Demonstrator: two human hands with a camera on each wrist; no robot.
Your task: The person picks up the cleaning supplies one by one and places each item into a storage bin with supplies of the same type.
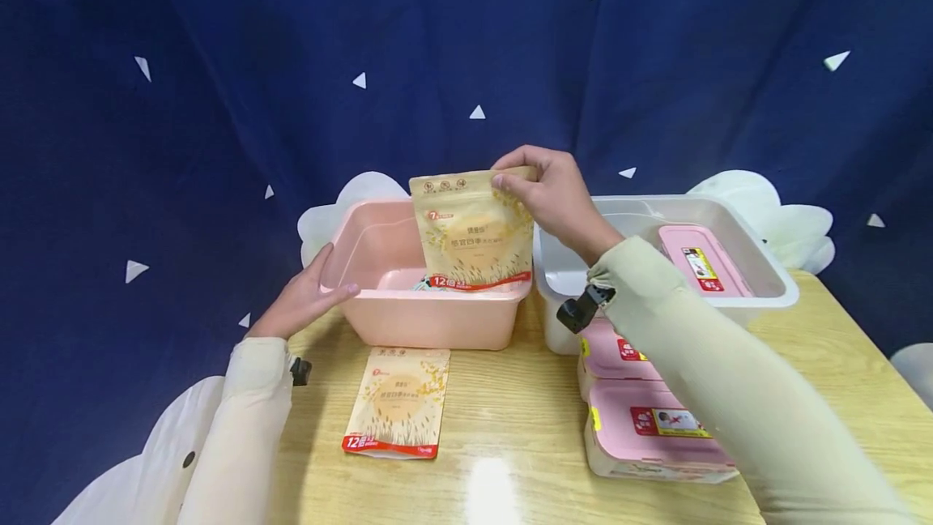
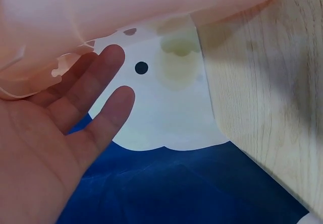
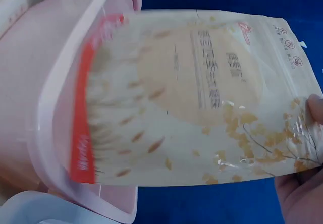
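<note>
Head view: right hand [image 1: 557, 194] pinches a rectangular beige plastic pouch [image 1: 475, 235] by its top corner; probably light, pliable, slick, best held there; left hand [image 1: 300, 300] spreads its fingers.

"12倍" and "7" on raised pouch [image 1: 474, 233], same on flat pouch [image 1: 397, 403], three round signs [image 1: 445, 184] topping both

Below the right hand [image 1: 550, 193], the pouch [image 1: 477, 233] mostly hides a patterned item [image 1: 422, 284]. The right sleeve [image 1: 717, 355] covers part of a pink-lidded box [image 1: 619, 440].
</note>
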